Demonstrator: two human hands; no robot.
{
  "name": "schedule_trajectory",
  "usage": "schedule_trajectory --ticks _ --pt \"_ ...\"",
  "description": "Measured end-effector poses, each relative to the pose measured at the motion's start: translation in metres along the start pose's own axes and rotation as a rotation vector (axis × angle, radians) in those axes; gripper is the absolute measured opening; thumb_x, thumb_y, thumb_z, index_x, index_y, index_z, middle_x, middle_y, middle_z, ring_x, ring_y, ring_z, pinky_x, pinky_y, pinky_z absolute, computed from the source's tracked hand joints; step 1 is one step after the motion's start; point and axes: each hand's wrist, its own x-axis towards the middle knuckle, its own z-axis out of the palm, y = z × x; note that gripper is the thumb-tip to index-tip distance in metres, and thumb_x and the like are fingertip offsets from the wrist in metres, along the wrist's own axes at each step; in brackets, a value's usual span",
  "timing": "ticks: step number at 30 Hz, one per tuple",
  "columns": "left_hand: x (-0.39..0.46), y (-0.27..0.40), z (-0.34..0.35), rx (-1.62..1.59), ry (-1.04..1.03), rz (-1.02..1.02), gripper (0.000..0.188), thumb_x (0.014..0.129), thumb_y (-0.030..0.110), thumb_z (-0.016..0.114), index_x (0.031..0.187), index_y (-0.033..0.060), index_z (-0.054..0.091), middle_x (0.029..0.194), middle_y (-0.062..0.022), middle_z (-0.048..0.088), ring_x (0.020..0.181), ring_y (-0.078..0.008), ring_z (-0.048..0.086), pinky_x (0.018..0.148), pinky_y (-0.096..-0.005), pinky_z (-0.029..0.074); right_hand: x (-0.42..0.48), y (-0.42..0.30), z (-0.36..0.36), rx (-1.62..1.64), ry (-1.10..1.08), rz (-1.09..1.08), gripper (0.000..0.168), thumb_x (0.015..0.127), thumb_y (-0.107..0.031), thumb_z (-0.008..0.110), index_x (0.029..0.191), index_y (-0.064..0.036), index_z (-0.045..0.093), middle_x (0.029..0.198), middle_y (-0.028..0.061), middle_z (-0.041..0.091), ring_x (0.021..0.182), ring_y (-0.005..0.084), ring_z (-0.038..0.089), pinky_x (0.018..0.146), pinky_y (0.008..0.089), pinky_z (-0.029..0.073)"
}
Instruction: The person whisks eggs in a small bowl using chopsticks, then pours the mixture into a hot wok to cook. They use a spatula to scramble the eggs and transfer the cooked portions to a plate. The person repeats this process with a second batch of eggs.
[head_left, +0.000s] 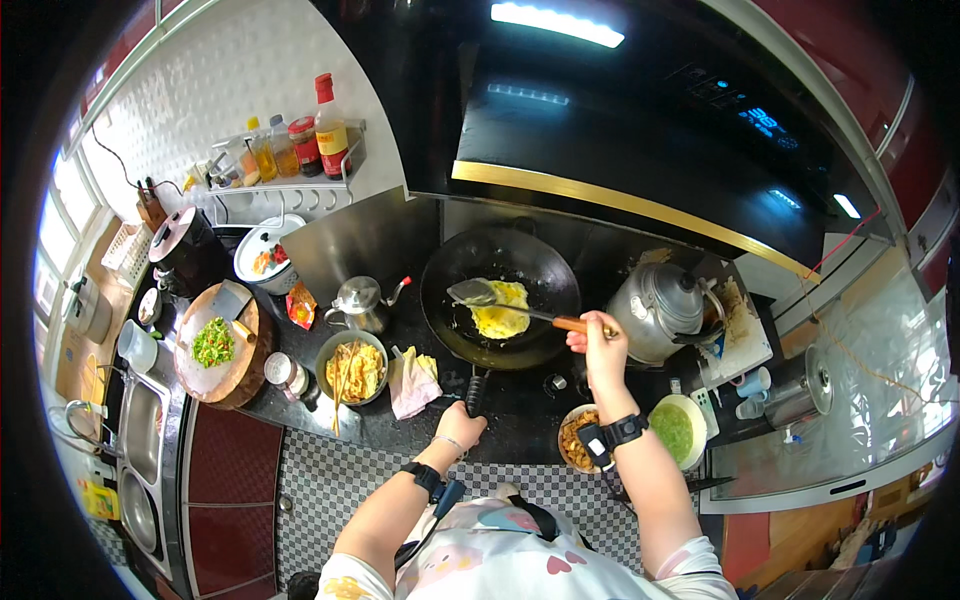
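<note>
A dark wok (442, 300) sits on the stove, with yellow egg (501, 322) spread in its middle. Wrapped around the wok's black handle (475, 390) is my left hand (461, 426). My right hand (602, 349) grips the wooden grip of a wok spatula (517, 307). The spatula's metal blade lies over the upper left edge of the egg. Below my right forearm stands a bowl of browned chopped food (576, 436), partly hidden by my wrist strap. A bowl of green pieces in liquid (673, 431) is just right of that forearm.
A large metal kettle (649, 311) stands right of the wok. To the left are a cloth (414, 386), a bowl of food with chopsticks (360, 371), a small metal pot (360, 300), and a round chopping board (251, 375) bearing a cleaver (227, 300). The range hood (600, 142) hangs above.
</note>
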Motion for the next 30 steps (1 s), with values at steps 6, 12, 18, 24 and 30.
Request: schedule_trajectory --ticks 6,12,18,24,30 --pt "0.000 -0.001 0.002 0.000 -0.005 -0.027 0.019 0.078 0.014 0.063 0.086 -0.0014 0.055 0.062 -0.0107 0.060 0.049 -0.0197 0.060 0.049 -0.0336 0.048 0.008 0.008 -0.013 -0.276 -0.128 -0.254 0.011 0.089 -0.008 0.062 0.097 0.000 0.062 0.077 0.0028 0.064 0.069 0.0132 0.065 0.063 0.0239 0.051" --pt "-0.002 0.002 0.000 0.007 -0.010 -0.026 0.021 0.076 0.014 0.062 0.085 -0.0037 0.055 0.064 -0.0149 0.062 0.052 -0.0231 0.064 0.053 -0.0347 0.052 -0.007 0.034 -0.013 -0.242 -0.162 -0.235 0.008 0.084 -0.003 0.067 0.090 -0.002 0.062 0.079 0.0027 0.064 0.075 0.0103 0.062 0.069 0.0235 0.049" --pt "0.002 -0.005 0.003 -0.004 0.005 -0.017 0.021 0.076 0.014 0.062 0.084 -0.0039 0.055 0.064 -0.0155 0.063 0.053 -0.0234 0.064 0.054 -0.0347 0.052 -0.023 0.044 0.012 -0.335 -0.307 -0.292 0.010 0.088 -0.002 0.063 0.097 -0.001 0.062 0.088 0.0045 0.065 0.080 0.0109 0.064 0.075 0.0237 0.050" --pt "0.003 -0.005 0.003 -0.005 -0.002 -0.022 0.021 0.076 0.014 0.063 0.085 -0.0039 0.055 0.065 -0.0158 0.063 0.054 -0.0234 0.064 0.054 -0.0346 0.052 -0.024 0.029 0.018 -0.525 -0.180 -0.478 0.012 0.080 -0.003 0.067 0.091 0.000 0.065 0.087 0.0109 0.067 0.082 0.0199 0.065 0.076 0.0296 0.050" --pt "0.000 0.002 0.003 -0.011 -0.005 -0.028 0.022 0.076 0.014 0.063 0.085 -0.0041 0.055 0.065 -0.0153 0.063 0.054 -0.0237 0.064 0.055 -0.0346 0.052 0.003 0.008 -0.012 -0.607 -0.052 -0.491 0.010 0.080 -0.007 0.065 0.089 -0.002 0.065 0.087 0.0135 0.068 0.082 0.0262 0.066 0.074 0.0325 0.051"
